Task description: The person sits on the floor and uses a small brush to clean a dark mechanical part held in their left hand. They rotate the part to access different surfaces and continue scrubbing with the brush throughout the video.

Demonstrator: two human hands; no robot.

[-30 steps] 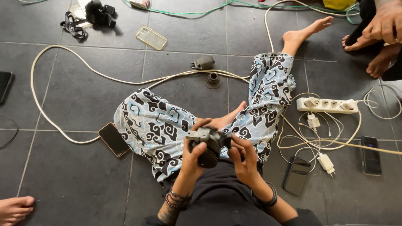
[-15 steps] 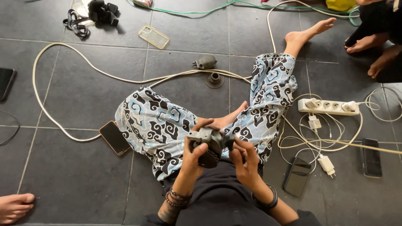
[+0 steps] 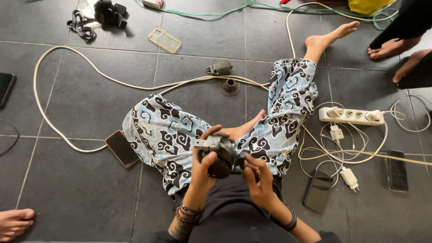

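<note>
I sit on a dark tiled floor with my patterned-trouser legs folded. My left hand (image 3: pixel 204 162) grips a grey and black metal part (image 3: pixel 217 153) held over my lap. My right hand (image 3: pixel 257 173) pinches the right side of that same part with its fingertips. Two smaller grey pieces lie on the floor ahead: a rounded housing (image 3: pixel 220 68) and a small ribbed disc (image 3: pixel 230 85).
A white cable (image 3: pixel 67 74) loops across the floor. A power strip (image 3: pixel 351 116) with chargers lies right, with phones (image 3: pixel 318 191) (image 3: pixel 397 170) nearby. Another phone (image 3: pixel 121 148) lies left, a clear phone case (image 3: pixel 165 40) and a black camera (image 3: pixel 109 12) far left. Other people's feet (image 3: pixel 13 222) (image 3: pixel 396 47) show at the edges.
My hands stay on the part with only slight finger shifts. The other person's feet at upper right have pulled back a little.
</note>
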